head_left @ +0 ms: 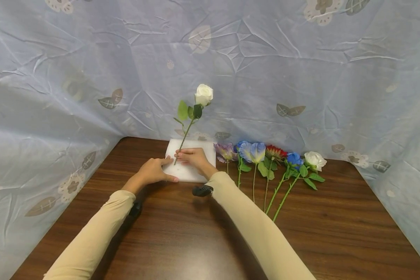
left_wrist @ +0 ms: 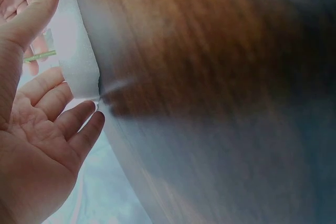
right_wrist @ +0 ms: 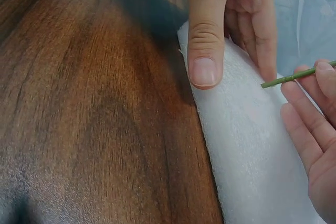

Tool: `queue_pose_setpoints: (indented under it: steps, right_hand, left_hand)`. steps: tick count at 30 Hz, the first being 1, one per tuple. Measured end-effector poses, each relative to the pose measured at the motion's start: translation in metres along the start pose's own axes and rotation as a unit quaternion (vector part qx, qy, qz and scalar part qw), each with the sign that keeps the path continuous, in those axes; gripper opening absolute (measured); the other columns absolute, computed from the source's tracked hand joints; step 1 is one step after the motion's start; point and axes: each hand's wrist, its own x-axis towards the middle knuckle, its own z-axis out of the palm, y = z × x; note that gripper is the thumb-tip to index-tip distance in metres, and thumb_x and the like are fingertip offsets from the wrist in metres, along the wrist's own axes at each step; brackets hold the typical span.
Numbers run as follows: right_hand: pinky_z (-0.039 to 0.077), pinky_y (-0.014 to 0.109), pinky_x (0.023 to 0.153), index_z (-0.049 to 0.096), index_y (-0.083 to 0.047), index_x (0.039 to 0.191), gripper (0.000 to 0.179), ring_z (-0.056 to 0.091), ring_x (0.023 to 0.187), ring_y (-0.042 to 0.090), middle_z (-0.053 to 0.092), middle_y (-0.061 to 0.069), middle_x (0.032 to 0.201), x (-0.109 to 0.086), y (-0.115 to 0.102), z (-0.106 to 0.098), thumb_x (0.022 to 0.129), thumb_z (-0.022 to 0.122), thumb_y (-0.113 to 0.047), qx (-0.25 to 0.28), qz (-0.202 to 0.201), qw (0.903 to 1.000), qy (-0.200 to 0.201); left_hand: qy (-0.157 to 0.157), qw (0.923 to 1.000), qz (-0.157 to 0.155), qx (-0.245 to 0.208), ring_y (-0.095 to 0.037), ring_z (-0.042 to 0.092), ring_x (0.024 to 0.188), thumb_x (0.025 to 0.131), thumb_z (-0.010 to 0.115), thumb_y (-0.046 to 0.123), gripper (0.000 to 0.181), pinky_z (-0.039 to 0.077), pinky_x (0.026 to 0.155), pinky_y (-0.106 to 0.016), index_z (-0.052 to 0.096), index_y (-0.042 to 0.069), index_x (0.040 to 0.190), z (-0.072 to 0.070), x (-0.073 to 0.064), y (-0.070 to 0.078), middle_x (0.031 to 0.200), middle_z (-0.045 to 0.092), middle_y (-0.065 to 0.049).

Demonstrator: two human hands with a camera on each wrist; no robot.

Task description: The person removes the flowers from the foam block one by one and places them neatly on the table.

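My right hand [head_left: 196, 158] pinches the green stem of an artificial white rose [head_left: 204, 94] between thumb and fingertips. The rose leans to the right, bloom up, with green leaves partway along its stem. In the right wrist view, the cut lower end of the stem [right_wrist: 273, 83] points at a white foam block [right_wrist: 247, 135], close over its surface. My left hand [head_left: 153, 171] spreads around the block's near left corner. Its thumb [right_wrist: 206, 59] lies along the front edge, and its other fingers [left_wrist: 79, 124] reach out straight along the left side.
Right of the block, several artificial flowers lie in a row: a purple one [head_left: 226, 151], a pale blue one [head_left: 252, 151], a red one [head_left: 275, 152], a blue rose [head_left: 294, 159] and a white rose [head_left: 315, 160]. A patterned cloth [head_left: 231, 70] hangs behind the brown table [head_left: 182, 233].
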Motion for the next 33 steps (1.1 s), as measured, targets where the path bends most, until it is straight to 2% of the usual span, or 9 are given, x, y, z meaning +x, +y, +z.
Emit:
queue_pose_setpoints:
  steps: [22,33]
  right_hand:
    - [0.059,0.040,0.095,0.070,0.010,0.120,0.027,0.070,0.113,0.039,0.070,0.025,0.122,-0.002,-0.005,0.009,0.098,0.065,-0.003,-0.070,-0.034,0.9970,-0.002]
    - [0.061,0.037,0.091,0.071,0.010,0.117,0.025,0.072,0.111,0.036,0.072,0.025,0.120,-0.003,-0.009,0.012,0.096,0.066,-0.002,-0.101,-0.056,0.9933,0.005]
  left_hand:
    - [0.005,0.9999,0.005,0.009,-0.046,0.056,0.131,0.075,0.083,0.061,0.099,0.049,0.103,-0.059,0.050,0.004,0.150,0.000,0.000,-0.001,0.150,0.051,-0.022]
    - [0.007,1.0000,0.004,0.003,-0.046,0.057,0.130,0.076,0.084,0.057,0.095,0.050,0.103,-0.059,0.052,0.004,0.148,0.001,0.000,0.000,0.146,0.056,-0.023]
